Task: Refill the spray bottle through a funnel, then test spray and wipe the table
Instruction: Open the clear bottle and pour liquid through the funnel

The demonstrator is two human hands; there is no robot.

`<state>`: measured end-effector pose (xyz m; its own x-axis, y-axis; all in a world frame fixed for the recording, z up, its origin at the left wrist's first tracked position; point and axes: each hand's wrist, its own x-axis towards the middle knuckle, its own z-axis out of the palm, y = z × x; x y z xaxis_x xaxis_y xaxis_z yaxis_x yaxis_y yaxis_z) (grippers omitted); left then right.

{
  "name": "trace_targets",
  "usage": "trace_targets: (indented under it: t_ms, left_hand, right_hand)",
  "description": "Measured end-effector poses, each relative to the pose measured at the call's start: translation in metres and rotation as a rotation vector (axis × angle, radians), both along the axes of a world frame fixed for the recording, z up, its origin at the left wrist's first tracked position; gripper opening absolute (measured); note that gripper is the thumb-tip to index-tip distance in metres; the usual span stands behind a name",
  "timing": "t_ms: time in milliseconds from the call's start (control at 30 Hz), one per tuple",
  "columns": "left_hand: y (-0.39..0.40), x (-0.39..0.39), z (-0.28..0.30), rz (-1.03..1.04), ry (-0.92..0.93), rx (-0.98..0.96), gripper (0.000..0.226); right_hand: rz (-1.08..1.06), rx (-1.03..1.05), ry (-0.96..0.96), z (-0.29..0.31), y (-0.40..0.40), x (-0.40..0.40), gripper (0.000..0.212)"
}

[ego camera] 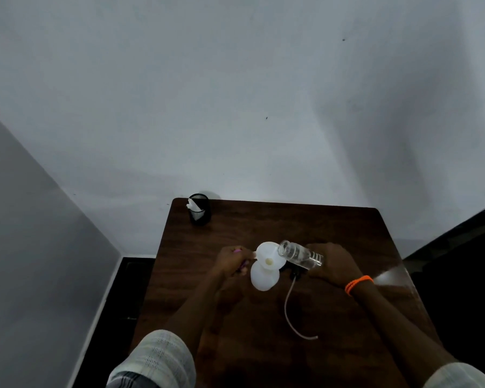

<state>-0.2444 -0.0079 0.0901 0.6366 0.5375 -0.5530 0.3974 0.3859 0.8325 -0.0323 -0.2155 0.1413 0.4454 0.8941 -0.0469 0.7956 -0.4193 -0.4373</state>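
Head view: white bottle, funnel atop.

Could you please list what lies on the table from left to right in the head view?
Black mesh cup → left hand → white spray bottle with funnel → clear glass jar tilted over the funnel → right hand → orange wristband.

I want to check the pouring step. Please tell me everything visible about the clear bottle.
The clear bottle looks like transparent plastic or glass, ribbed toward its base. The right hand holds it tipped almost flat, its uncapped mouth over the rim of the white funnel. Whether liquid flows cannot be told.
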Motion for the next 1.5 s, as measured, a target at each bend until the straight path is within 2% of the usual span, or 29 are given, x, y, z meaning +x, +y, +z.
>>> trace_targets:
  t_ms: [233,433,1000,1300,1500]
  left_hand:
    - [0.000,0.003,-0.007,-0.007,-0.019,0.005,0.015]
    - [-0.002,0.001,-0.004,-0.001,-0.028,-0.001,0.016]
    - [-0.006,-0.001,0.005,0.009,-0.017,0.022,0.019]
    - [-0.003,-0.002,0.002,0.012,-0.008,0.034,0.014]
    - [-0.001,-0.004,-0.002,-0.001,-0.004,0.021,0.014]
  right_hand:
    - [0.018,-0.046,-0.072,0.003,0.001,0.004,0.055]
    - [0.057,-0.039,-0.115,0.002,0.001,0.004,0.063]
    - [0.059,-0.088,-0.192,-0.006,0.003,0.015,0.049]
    - [0.084,-0.076,-0.218,0.005,0.005,0.007,0.075]
    - [0.080,-0.073,-0.237,0.002,0.004,0.010,0.076]
